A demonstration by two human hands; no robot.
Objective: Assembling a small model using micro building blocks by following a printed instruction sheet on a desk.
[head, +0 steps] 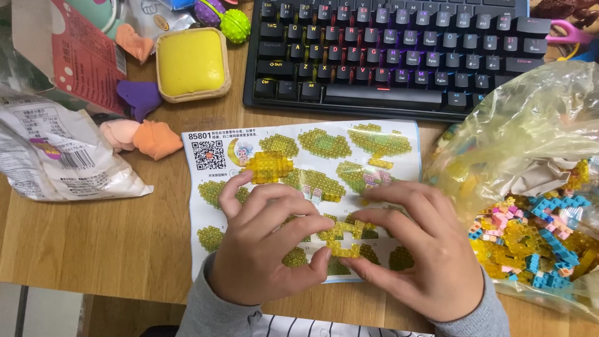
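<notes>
Yellow translucent brick assembly [342,238] sits pinched between both hands, low over the lower middle of the instruction sheet [299,187]. In the head view, the left hand [265,246] curls over it from the left, its index finger laid across the top of the piece and its thumb tip pressed against the lower left edge, so the fingers are clamped on the bricks. The right hand [421,249] meets it from the other side: thumb under the lower right edge, fingers folded over the top, likewise closed on the piece (the fingertips of the two hands nearly touch above it). Grey sleeves cover both wrists.

Just beyond the left fingertips, a second small yellow brick cluster [268,165] lies on the sheet's upper part. Right of the right hand, close beside its knuckles, a clear plastic bag [530,131] holds loose bricks [530,237] in yellow, blue and pink. Farther past the fingers, a dark keyboard [387,50] spans the back of the wooden desk [125,237]. Off to the left, well apart from the left hand, lie a white printed packet [56,156], orange, pink and purple clay lumps [146,134], and a square tub of yellow clay [191,63], with a green spiky ball [235,25] behind it.
</notes>
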